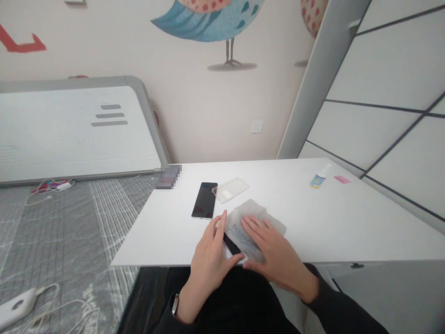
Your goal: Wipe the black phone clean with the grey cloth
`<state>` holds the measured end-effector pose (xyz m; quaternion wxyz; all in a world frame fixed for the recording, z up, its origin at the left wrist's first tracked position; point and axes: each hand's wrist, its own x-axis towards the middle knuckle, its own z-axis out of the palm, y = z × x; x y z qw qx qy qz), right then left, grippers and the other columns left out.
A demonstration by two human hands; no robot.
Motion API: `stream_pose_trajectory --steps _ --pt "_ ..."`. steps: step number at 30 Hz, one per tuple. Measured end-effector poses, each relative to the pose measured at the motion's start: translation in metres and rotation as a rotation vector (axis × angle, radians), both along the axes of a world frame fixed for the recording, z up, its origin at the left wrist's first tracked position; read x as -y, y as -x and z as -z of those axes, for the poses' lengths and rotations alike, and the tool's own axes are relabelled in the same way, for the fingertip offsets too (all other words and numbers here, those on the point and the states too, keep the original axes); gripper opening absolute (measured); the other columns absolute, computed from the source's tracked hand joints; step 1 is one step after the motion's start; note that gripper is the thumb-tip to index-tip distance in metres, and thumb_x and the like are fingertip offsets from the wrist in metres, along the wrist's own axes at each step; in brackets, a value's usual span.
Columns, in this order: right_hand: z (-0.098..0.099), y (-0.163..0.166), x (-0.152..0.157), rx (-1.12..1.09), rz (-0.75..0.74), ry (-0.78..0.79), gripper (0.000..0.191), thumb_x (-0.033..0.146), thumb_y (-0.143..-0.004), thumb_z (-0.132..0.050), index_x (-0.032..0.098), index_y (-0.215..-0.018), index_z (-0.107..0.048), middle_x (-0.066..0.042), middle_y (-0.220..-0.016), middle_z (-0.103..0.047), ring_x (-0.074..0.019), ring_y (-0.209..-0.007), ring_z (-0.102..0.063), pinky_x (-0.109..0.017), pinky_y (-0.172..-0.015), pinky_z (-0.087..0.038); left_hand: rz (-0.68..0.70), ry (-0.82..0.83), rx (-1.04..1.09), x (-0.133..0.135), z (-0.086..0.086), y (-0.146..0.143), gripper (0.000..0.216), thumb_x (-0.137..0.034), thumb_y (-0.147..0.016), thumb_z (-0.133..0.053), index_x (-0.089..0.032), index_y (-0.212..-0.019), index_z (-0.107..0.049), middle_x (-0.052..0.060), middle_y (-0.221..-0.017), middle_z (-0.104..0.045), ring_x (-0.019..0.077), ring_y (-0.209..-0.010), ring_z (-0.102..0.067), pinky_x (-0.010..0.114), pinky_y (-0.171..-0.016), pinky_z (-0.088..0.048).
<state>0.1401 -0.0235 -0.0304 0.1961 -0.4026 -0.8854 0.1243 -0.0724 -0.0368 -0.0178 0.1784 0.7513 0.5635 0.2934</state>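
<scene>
At the table's front edge, my left hand (pixel 211 253) grips a dark, flat phone-like device (pixel 232 244) between its thumb and fingers. Most of the device is hidden under a thin, greyish, crumpled sheet (pixel 243 232) with printed lettering; whether this is cloth or plastic I cannot tell. My right hand (pixel 269 246) presses on the sheet from above, fingers nearly flat and thumb along the near side. Just beyond my left hand lies a black-screened smartphone (pixel 205 200), face up. A clear phone case (pixel 232 189) rests beside it, touching or slightly overlapping its upper right corner.
On the white table (pixel 333 227), a small spray bottle (pixel 318 179) lies at the right, near a pink slip (pixel 342 179). A blurred-out item (pixel 167 176) sits at the back left corner. A white device with cables (pixel 19 304) lies on the grey patterned surface at left.
</scene>
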Motion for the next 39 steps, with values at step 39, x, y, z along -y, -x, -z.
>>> stream_pose_trajectory --steps 39 --pt "-0.002 -0.005 -0.013 -0.031 -0.165 0.036 0.102 0.086 -0.081 -0.056 0.019 -0.158 -0.041 -0.014 -0.160 -0.045 -0.0355 -0.148 -0.042 -0.058 -0.125 -0.031 -0.028 -0.043 -0.017 -0.002 0.001 -0.004 0.110 -0.024 -0.075 -0.084 -0.029 -0.162 -0.017 0.016 -0.157 -0.044 0.0345 -0.143 -0.049 0.050 -0.111 -0.049"
